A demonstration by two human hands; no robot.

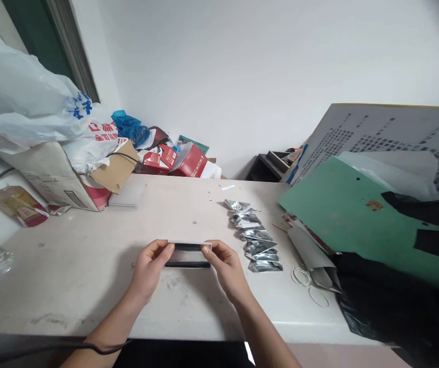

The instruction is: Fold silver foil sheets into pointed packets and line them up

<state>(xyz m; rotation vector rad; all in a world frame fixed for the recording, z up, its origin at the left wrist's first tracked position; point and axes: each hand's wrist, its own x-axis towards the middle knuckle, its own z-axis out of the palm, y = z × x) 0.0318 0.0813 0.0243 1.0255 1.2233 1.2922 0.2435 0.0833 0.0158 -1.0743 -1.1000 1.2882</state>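
Note:
Between both hands, just above the white table, is a flat rectangular piece [188, 256] with a shiny grey middle, black bands along its long sides and a pale far edge. It looks like a foil sheet or pouch, but its exact kind is unclear. My left hand [151, 266] pinches its left end between thumb and fingers. On the other end, my right hand [225, 267] grips it the same way, thumb on top. To the right of my right hand lies a row of several folded silver foil pieces [260, 247], overlapping one another.
White rubber bands or string loops [301, 277] lie by a rolled grey sheet [311, 253]. A green folder [352, 209] and a black plastic bag [380, 301] fill the right side. Bottles [20, 203] and a carton [56, 176] under plastic bags [27, 102] stand left.

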